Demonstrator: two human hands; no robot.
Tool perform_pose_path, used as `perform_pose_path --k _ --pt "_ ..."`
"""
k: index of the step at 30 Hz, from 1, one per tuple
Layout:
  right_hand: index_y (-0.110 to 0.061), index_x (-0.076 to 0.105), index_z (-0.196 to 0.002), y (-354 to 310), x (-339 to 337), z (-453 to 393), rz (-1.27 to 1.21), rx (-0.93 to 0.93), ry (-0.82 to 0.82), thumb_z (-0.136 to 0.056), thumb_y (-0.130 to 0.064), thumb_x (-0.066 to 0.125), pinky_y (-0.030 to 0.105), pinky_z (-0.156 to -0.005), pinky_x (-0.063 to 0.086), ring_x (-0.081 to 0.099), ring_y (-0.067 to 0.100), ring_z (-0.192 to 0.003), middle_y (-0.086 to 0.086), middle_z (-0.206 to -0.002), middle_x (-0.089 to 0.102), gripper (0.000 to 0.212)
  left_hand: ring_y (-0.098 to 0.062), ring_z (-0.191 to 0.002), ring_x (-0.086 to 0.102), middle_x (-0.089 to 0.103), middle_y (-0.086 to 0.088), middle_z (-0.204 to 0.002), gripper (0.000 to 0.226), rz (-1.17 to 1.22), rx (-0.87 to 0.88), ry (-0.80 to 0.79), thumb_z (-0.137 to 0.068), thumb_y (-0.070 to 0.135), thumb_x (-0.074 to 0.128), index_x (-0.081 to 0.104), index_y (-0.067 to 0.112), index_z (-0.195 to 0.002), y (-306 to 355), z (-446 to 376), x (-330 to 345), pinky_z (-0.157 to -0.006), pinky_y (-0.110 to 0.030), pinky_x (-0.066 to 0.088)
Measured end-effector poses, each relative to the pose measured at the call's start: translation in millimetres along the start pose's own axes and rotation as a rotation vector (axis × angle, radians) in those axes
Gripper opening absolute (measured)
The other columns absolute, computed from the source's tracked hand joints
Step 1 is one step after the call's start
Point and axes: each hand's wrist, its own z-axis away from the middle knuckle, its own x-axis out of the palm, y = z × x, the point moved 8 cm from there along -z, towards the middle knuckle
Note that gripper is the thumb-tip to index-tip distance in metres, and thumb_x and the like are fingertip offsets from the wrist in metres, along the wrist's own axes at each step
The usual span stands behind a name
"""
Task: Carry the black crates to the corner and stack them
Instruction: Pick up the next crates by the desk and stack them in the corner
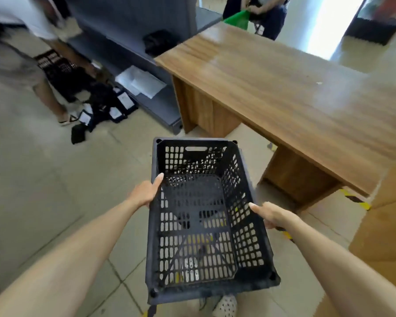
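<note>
Both bare forearms reached forward from the bottom corners of the view, angled inward toward each other. The left hand (144, 193) gripped the left rim of the black crate (199, 225), its thumb laid straight along the top edge and pointing forward, the other fingers hidden below the rim. The right hand (272, 216) gripped the right rim in the same way, thumb stretched along the edge, remaining fingers curled underneath out of sight. The right hand sat nearer the body than the left. Both wrists were roughly straight.
</note>
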Motion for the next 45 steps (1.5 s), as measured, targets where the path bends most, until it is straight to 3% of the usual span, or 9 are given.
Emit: perform_pose_path --k 5,8,11,16,23,30,36,40,45 --pt "0.005 0.053 -0.129 -95 51 7 0.125 -0.154 -0.099 -0.099 -0.032 0.049 0.039 -0.090 0.051 0.058 0.026 -0.096 0.017 -0.113 0.061 0.048 -0.020 -0.052 0.064 0.057 -0.002 -0.039 0.080 0.160 -0.165 0.069 -0.095 0.068 0.012 0.052 0.011 -0.055 -97 8 -40 -0.055 -0.028 0.037" --pt "0.007 0.052 -0.129 -149 81 19 0.340 -0.195 -0.143 -0.099 -0.014 0.045 0.036 -0.081 0.049 0.054 0.025 -0.088 0.014 -0.100 0.055 0.038 -0.019 -0.052 0.064 0.057 -0.002 -0.034 0.071 0.219 -0.257 0.109 -0.101 0.052 0.018 0.060 0.008 -0.064 -153 19 -66 -0.060 -0.030 0.039" --pt "0.006 0.054 -0.128 -206 111 31 0.539 -0.263 -0.167 -0.097 -0.010 0.044 0.031 -0.073 0.048 0.055 0.023 -0.085 0.012 -0.096 0.055 0.036 -0.025 -0.063 0.069 0.064 -0.009 -0.054 0.055 0.296 -0.345 0.140 -0.102 0.037 0.024 0.054 0.008 -0.066 -203 32 -89 -0.068 -0.031 0.047" --pt "0.006 0.053 -0.129 -290 167 48 0.724 -0.352 -0.193 -0.096 -0.008 0.047 0.036 -0.086 0.051 0.055 0.023 -0.088 0.012 -0.099 0.055 0.036 -0.031 -0.079 0.070 0.069 -0.015 -0.077 0.044 0.426 -0.466 0.193 -0.103 0.033 0.028 0.052 0.008 -0.076 -277 55 -124 -0.085 -0.035 0.054" --pt "0.004 0.055 -0.128 -376 247 73 0.800 -0.416 -0.283 -0.094 -0.006 0.050 0.033 -0.085 0.051 0.057 0.022 -0.089 0.011 -0.101 0.058 0.036 -0.019 -0.065 0.067 0.062 -0.003 -0.066 0.039 0.397 -0.627 0.221 -0.102 0.037 0.029 0.050 0.013 -0.079 -371 94 -152 -0.094 -0.037 0.051" --pt "-0.006 0.056 -0.104 -428 321 87 0.950 -0.511 -0.332 -0.094 -0.007 0.048 0.029 -0.070 0.050 0.059 0.021 -0.080 0.009 -0.092 0.059 0.012 -0.011 -0.055 0.062 0.066 -0.002 -0.082 0.027 0.379 -0.751 0.197 -0.100 0.039 0.042 0.050 0.014 -0.095 -427 146 -143 -0.051 -0.027 0.042" --pt "-0.005 0.055 -0.078 -457 392 101 1.137 -0.546 -0.416 -0.094 -0.007 0.049 0.016 -0.036 0.043 0.056 0.014 -0.061 0.007 -0.077 0.060 0.018 -0.015 -0.073 0.068 0.065 -0.002 -0.101 0.036 0.531 -0.894 0.193 -0.087 0.032 0.067 0.051 0.014 -0.114 -465 210 -105 -0.077 -0.034 0.058" --pt "0.000 0.057 -0.103 -470 451 122 1.328 -0.657 -0.496 -0.097 -0.014 0.047 0.020 -0.047 0.049 0.058 0.014 -0.064 0.011 -0.093 0.063 0.018 -0.012 -0.072 0.061 0.062 -0.001 -0.102 0.039 0.639 -1.033 0.254 -0.086 0.027 0.068 0.053 0.012 -0.119 -481 269 -76 -0.067 -0.026 0.052" --pt "0.007 0.056 -0.117 -467 525 169 1.550 -0.837 -0.604 -0.098 -0.016 0.044 0.020 -0.044 0.048 0.059 0.018 -0.058 0.018 -0.091 0.068 0.032 -0.023 -0.094 0.063 0.062 -0.004 -0.102 0.030 0.703 -1.303 0.282 -0.087 0.032 0.067 0.052 0.015 -0.106 -477 357 -30 -0.085 -0.038 0.054"
